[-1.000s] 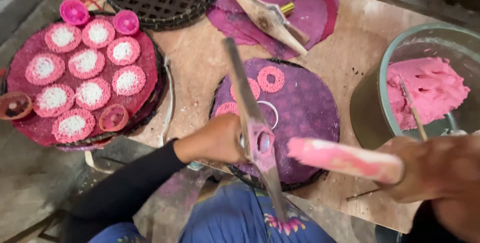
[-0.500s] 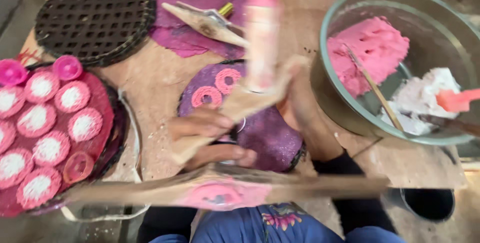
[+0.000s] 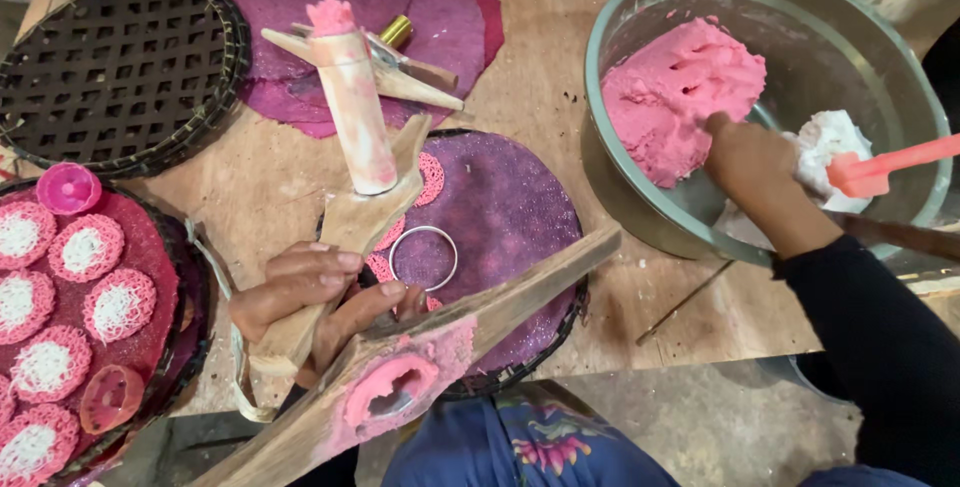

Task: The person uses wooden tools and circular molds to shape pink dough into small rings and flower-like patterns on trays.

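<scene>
While the left hand (image 3: 310, 292) grips the wooden press (image 3: 350, 207), the right hand (image 3: 745, 162) seemingly digs, fingers hidden, into pink dough (image 3: 670, 97).

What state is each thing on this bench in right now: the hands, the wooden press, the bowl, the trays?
Left hand: gripping wooden press handle.
Right hand: inside bowl, on pink dough.
Wooden press: opened, dough-smeared.
Metal bowl: partly filled.
Purple mat: holds metal ring.
Black woven tray: bare.
</scene>
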